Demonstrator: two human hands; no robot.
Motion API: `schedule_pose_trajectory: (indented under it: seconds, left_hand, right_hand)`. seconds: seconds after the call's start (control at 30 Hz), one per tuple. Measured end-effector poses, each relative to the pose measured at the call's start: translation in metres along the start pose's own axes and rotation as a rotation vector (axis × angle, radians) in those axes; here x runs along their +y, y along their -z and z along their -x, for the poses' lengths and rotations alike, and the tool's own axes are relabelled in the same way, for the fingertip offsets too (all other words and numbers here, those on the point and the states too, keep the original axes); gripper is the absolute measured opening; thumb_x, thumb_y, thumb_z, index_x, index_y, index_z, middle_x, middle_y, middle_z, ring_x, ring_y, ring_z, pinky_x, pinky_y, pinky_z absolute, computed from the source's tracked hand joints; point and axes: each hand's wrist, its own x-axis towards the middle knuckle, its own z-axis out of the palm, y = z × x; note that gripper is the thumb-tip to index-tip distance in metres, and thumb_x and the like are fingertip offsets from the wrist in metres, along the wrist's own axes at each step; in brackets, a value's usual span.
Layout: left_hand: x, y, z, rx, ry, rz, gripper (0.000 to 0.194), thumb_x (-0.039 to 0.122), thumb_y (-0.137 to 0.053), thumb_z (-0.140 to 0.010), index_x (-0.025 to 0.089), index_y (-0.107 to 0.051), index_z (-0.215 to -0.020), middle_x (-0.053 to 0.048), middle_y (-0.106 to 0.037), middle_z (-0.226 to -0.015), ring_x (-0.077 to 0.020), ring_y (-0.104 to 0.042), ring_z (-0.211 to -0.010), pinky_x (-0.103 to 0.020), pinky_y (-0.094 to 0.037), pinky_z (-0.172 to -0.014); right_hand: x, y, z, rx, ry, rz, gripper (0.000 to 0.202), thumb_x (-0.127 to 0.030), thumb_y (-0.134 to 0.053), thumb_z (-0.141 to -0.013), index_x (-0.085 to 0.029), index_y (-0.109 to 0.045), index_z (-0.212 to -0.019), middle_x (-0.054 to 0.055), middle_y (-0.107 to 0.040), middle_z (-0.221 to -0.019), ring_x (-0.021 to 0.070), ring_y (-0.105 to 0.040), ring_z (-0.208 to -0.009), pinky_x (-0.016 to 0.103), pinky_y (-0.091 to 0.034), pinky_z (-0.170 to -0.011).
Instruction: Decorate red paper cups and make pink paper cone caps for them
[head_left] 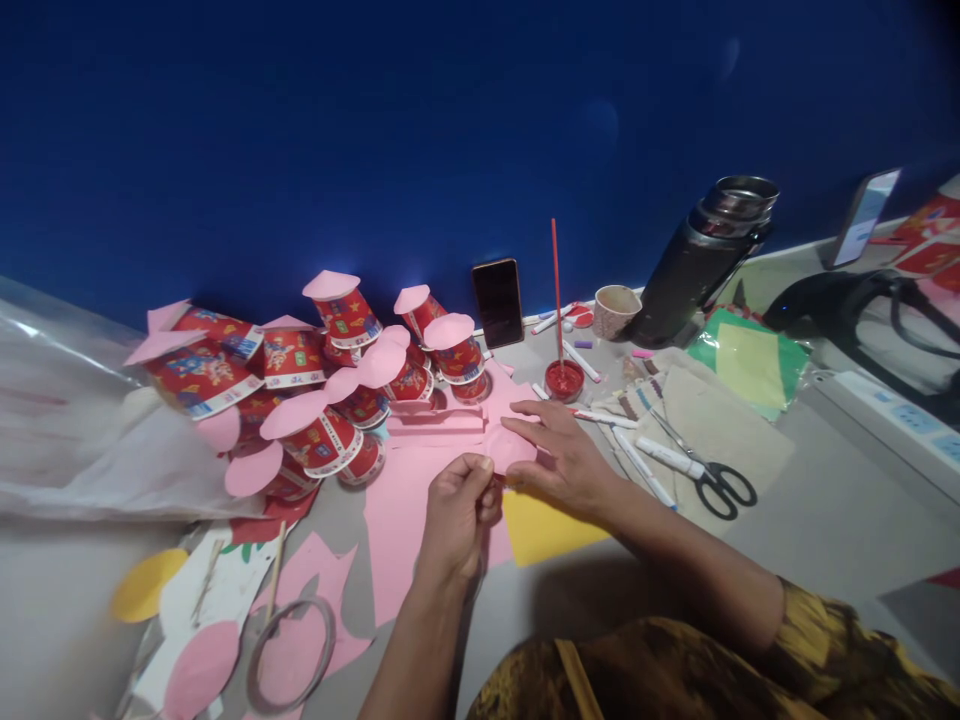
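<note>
A small pink paper circle (510, 449), shaped a little like a shallow cone, is between my hands. My left hand (463, 512) pinches its near-left edge between thumb and fingers. On the other side, my right hand (566, 458) has its fingers stretched and apart around the circle's right edge, seemingly touching it. Beneath lie a large pink paper sheet (394, 530) and a yellow sheet (551, 525). To the left stand several stacked red paper cups (319, 443), upside down or tilted, topped with pink paper cones (332, 285).
A phone (498, 302) leans on the blue wall. Behind my right hand are a red paint pot (564, 380) with a brush, several markers (643, 467), scissors (724, 488) and a black thermos (697, 265). A tape ring (326, 640) and paper scraps lie front left; a power strip (892, 420) lies right.
</note>
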Motion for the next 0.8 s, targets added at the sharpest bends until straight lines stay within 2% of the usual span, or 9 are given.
schedule_pose_trajectory:
  seconds: [0.17,0.37,0.53,0.8]
  left_hand:
    - [0.000,-0.001,0.000,-0.003,-0.001,-0.005,0.053,0.049,-0.094,-0.064,0.018,-0.051,-0.068,0.008,-0.048,-0.050,-0.0034,-0.036,-0.044,-0.015,-0.025,-0.045]
    - [0.010,-0.007,-0.006,0.092,-0.079,-0.100,0.058,0.061,-0.090,-0.064,0.019,-0.050,-0.065,0.006,-0.050,-0.051,-0.0058,-0.043,-0.044,-0.017,-0.033,-0.045]
    - [0.010,-0.011,-0.011,0.096,-0.099,-0.143,0.057,0.057,-0.091,-0.062,0.020,-0.046,-0.062,0.009,-0.045,-0.046,-0.0053,-0.039,-0.042,-0.017,-0.031,-0.043]
    - [0.007,-0.009,-0.013,0.083,-0.103,-0.154,0.054,0.055,-0.085,-0.068,0.022,-0.043,-0.061,0.009,-0.043,-0.045,-0.0068,-0.039,-0.040,-0.020,-0.032,-0.043]
  right_hand:
    - [0.001,-0.001,0.000,0.008,0.010,0.002,0.052,-0.050,-0.077,-0.093,-0.025,-0.069,-0.138,0.017,-0.066,-0.141,0.0338,-0.061,-0.129,0.056,-0.051,-0.109]
    - [-0.001,-0.001,-0.001,-0.006,-0.012,-0.001,0.051,-0.044,-0.081,-0.090,-0.024,-0.070,-0.136,0.016,-0.067,-0.140,0.0347,-0.062,-0.128,0.056,-0.052,-0.109]
    - [-0.001,-0.003,-0.002,0.015,-0.019,-0.022,0.050,-0.044,-0.083,-0.089,-0.023,-0.072,-0.133,0.016,-0.069,-0.137,0.0341,-0.064,-0.125,0.056,-0.053,-0.108]
    - [-0.002,-0.005,-0.002,0.008,-0.048,-0.019,0.052,-0.044,-0.084,-0.088,-0.024,-0.071,-0.134,0.016,-0.069,-0.137,0.0344,-0.064,-0.125,0.057,-0.053,-0.108]
